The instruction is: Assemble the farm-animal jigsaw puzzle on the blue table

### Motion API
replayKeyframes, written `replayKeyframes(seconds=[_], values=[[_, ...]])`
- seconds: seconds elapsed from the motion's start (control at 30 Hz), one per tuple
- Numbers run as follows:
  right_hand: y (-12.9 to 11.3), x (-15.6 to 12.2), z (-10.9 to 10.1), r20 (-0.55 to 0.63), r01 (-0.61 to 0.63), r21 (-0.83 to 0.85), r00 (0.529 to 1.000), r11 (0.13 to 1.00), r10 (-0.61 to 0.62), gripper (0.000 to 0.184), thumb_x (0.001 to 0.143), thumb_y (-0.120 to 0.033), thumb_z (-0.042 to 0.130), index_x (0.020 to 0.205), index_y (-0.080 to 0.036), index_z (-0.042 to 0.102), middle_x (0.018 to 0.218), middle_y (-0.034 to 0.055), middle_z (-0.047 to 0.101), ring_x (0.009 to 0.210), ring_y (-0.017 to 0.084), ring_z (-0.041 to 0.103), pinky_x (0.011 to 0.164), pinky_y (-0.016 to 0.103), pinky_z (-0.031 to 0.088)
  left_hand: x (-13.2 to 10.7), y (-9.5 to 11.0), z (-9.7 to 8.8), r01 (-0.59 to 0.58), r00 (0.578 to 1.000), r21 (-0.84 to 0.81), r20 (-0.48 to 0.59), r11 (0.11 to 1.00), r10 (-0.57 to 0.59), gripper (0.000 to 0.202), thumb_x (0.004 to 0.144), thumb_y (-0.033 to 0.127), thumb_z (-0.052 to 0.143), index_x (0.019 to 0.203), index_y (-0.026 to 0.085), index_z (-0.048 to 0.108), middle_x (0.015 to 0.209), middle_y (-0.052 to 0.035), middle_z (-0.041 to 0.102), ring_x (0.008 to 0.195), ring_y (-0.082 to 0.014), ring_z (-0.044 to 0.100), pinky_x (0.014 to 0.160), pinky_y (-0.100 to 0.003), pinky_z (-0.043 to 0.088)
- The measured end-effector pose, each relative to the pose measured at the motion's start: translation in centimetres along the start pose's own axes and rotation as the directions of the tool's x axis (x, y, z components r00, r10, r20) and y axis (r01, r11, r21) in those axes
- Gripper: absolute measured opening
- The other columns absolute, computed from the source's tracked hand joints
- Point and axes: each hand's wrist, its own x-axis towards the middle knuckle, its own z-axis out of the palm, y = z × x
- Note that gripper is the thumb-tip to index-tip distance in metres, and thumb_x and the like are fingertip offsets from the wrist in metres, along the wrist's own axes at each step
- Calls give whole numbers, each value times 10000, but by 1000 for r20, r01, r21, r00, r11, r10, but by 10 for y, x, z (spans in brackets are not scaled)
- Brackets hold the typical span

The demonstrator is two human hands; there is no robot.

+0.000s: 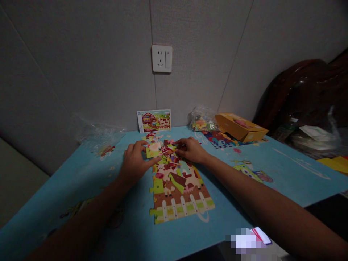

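Note:
A partly joined farm jigsaw puzzle (178, 195) lies flat on the blue table, showing cows, a barn and a white fence. At its far left end, my left hand (134, 157) grips a green and beige puzzle piece (153, 149) between thumb and fingers. My right hand (191, 149) is bent over the far right end, its fingertips pinched at a puzzle piece there that they partly cover. Between both hands, several pieces with a red barn (164, 149) overlap or sit close together; their joins are too small to make out.
Against the wall leans a farm picture card (154, 121). Clear plastic wrap (102, 136) is at the left. A bag of pieces (202, 121) and a yellow box (240, 126) stand at the back right. A wall socket (162, 58) is above, and a lit, blurred-out item (250, 241) is below the table edge.

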Motion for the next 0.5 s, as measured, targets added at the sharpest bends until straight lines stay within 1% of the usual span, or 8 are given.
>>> replayKeyframes(seconds=[0.1, 0.17, 0.27, 0.33, 0.4, 0.43, 0.5], values=[[7, 1, -2, -40, -29, 97, 999, 995, 33, 338, 799, -232, 693, 1133, -186, 696, 943, 64, 743, 845, 206, 630, 857, 366, 438, 1, 0, -1, 3, 1000, 4, 13, 1000, -3, 545, 655, 468, 809, 1046, 200, 541, 999, -72, 643, 1053, -312, 578, 948, -452, 437], [13, 2, -6, -84, -62, 159, 994, 985, 76, 336, 811, -181, 651, 1145, -164, 682, 925, 67, 736, 797, 181, 639, 790, 316, 452, 1, 0, -2, 9, 1000, 10, 18, 1000, -9, 528, 657, 465, 807, 1030, 200, 544, 1011, -78, 642, 1055, -317, 576, 947, -454, 435], [24, 5, -15, -145, -148, 175, 974, 974, 174, 277, 852, -209, 581, 1095, -150, 701, 874, 70, 730, 753, 168, 642, 707, 273, 450, 1, 1, -3, 12, 1000, 11, 13, 1000, -12, 520, 672, 460, 796, 1044, 200, 541, 1020, -76, 644, 1057, -317, 575, 947, -455, 431], [30, 5, -23, -117, -225, 102, 965, 969, 236, 252, 857, -241, 562, 1024, -163, 734, 859, 73, 736, 763, 183, 648, 706, 279, 450, 1, 1, -3, 12, 1000, 13, 8, 1000, -12, 516, 675, 458, 793, 1047, 202, 544, 1014, -72, 644, 1057, -315, 574, 943, -448, 433], [35, 5, -28, -47, -271, -21, 962, 962, 270, 239, 840, -255, 570, 968, -190, 762, 885, 79, 744, 821, 218, 658, 768, 319, 457, 1, 0, -3, 10, 1000, 14, 10, 1000, -10, 520, 673, 463, 794, 1048, 200, 547, 1012, -72, 643, 1050, -311, 575, 936, -440, 438], [36, 3, -30, -22, -266, -90, 964, 960, 266, 241, 834, -276, 581, 966, -207, 770, 927, 87, 744, 881, 247, 655, 819, 359, 455, 0, 0, -2, 7, 1000, 13, 13, 1000, -7, 531, 670, 469, 796, 1054, 198, 547, 1014, -73, 645, 1048, -309, 575, 934, -439, 440], [36, 1, -30, 2, -198, -212, 979, 957, 203, 290, 830, -387, 609, 1024, -248, 772, 1078, 113, 716, 1058, 330, 599, 922, 481, 415, 0, 0, -2, 1, 1000, 8, 20, 1000, -1, 564, 661, 483, 801, 1075, 195, 548, 1009, -71, 650, 1046, -309, 573, 935, -440, 440]])
